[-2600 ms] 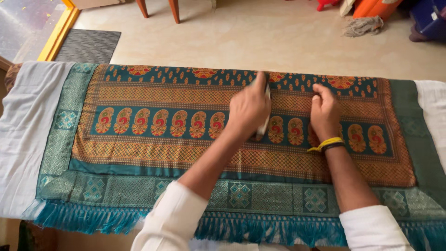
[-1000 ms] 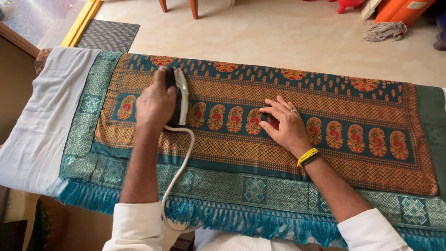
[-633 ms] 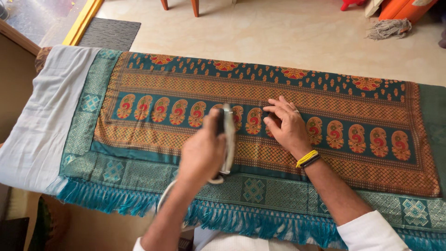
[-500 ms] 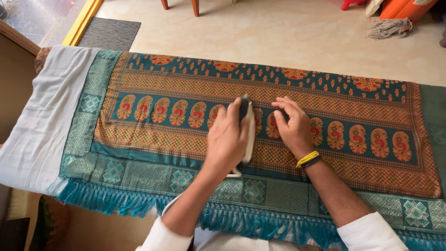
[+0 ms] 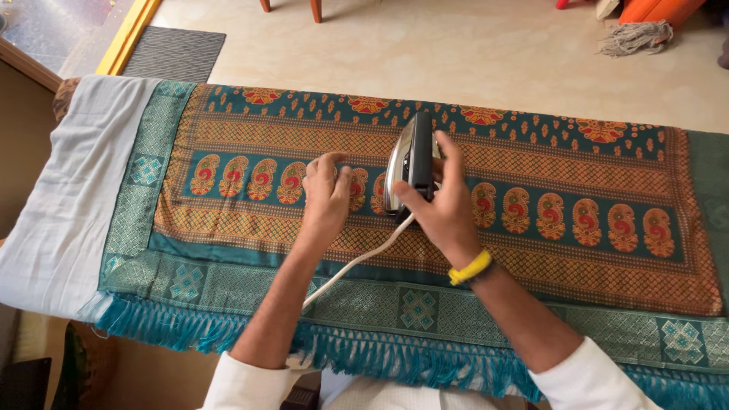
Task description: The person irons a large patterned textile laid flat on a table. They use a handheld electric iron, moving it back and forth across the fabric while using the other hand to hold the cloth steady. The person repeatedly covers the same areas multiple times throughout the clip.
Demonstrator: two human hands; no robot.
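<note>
Teal and orange woven fabric, a fringed sari (image 5: 531, 228) with paisley motifs, lies spread flat over a padded board with a grey cover (image 5: 68, 190) showing at the left end. In the head view, the right hand (image 5: 444, 209) is clamped around the handle of an electric iron (image 5: 410, 163), which sits near the middle of the cloth, its white cord (image 5: 357, 262) trailing towards the near edge. The left hand (image 5: 326, 193) rests just beside it, fingers loosely spread, pressing the cloth. The iron looks heavy and rigid, best gripped by its handle; the fabric looks soft, thin and easily shifted.
</note>
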